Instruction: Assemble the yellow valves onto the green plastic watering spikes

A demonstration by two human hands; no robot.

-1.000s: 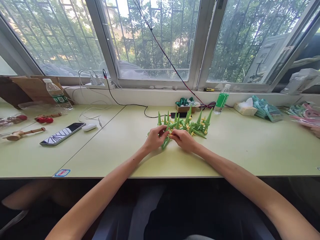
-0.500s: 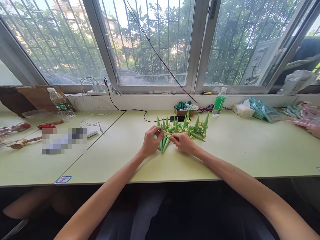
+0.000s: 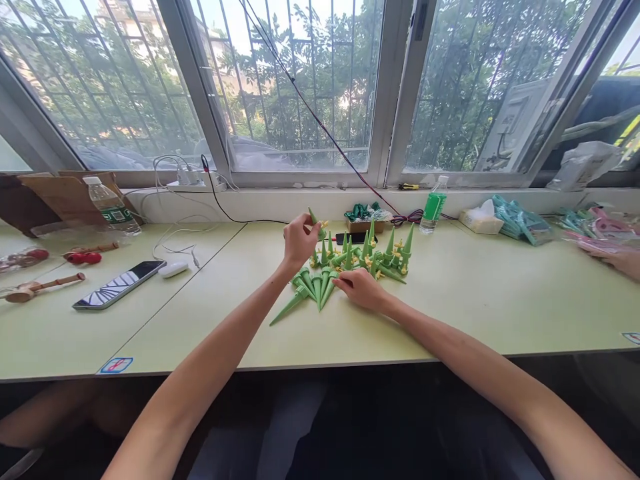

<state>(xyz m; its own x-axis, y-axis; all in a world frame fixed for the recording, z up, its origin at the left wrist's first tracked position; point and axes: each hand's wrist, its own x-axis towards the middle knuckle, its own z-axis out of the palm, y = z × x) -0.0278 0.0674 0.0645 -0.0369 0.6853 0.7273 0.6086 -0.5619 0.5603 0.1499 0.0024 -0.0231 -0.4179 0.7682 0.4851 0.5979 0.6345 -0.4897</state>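
My left hand (image 3: 299,240) is raised above the table, thumb and fingers pinching a green plastic spike (image 3: 313,216) with a yellow valve piece (image 3: 324,225) on it. Its tip points up and to the left. My right hand (image 3: 364,289) rests on the table with its fingers curled in, at the wide end of a lying green spike (image 3: 327,293); whatever its fingertips hold is hidden. Several more loose spikes fan out between the hands, one green spike (image 3: 289,305) pointing to the front left. Behind my right hand, spikes with yellow pieces (image 3: 409,245) stand upright in a cluster.
A black phone (image 3: 350,238) and a small box (image 3: 369,223) lie behind the cluster. Around it are a green-labelled bottle (image 3: 433,207), a tissue box (image 3: 481,220), another phone (image 3: 120,285) and a white mouse-like device (image 3: 173,269). Another person's hand (image 3: 620,261) shows at far right.
My left hand has lifted up and back from the pile with a green spike in it, uncovering several lying spikes. My right hand has stayed nearly in place. The view has shifted slightly.
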